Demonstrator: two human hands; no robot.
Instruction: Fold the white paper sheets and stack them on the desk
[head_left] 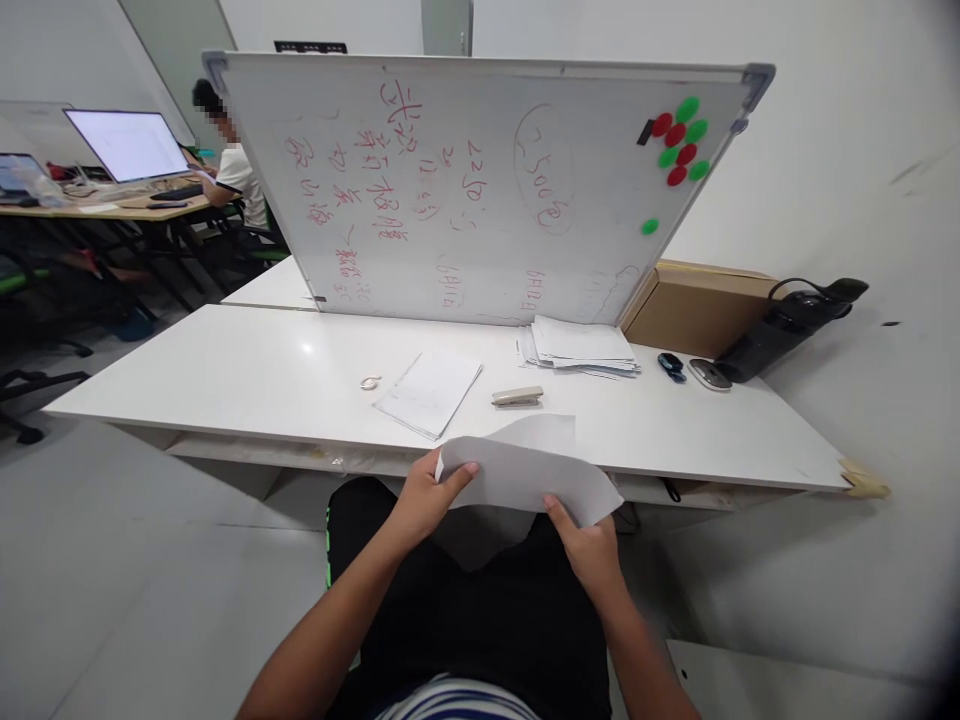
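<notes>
Both of my hands hold a few white paper sheets over my lap, just in front of the white table's near edge. My left hand grips the sheets' left end, thumb on top. My right hand pinches the lower right part. The sheets bend and curl between them. On the table beyond lie a thin stapled paper set, a beige stapler and a small ring-shaped thing.
A whiteboard with red writing and red and green magnets leans at the table's back. Beside it are a paper stack, a cardboard box, a mouse and a black device. A person sits at a far-left desk with monitors.
</notes>
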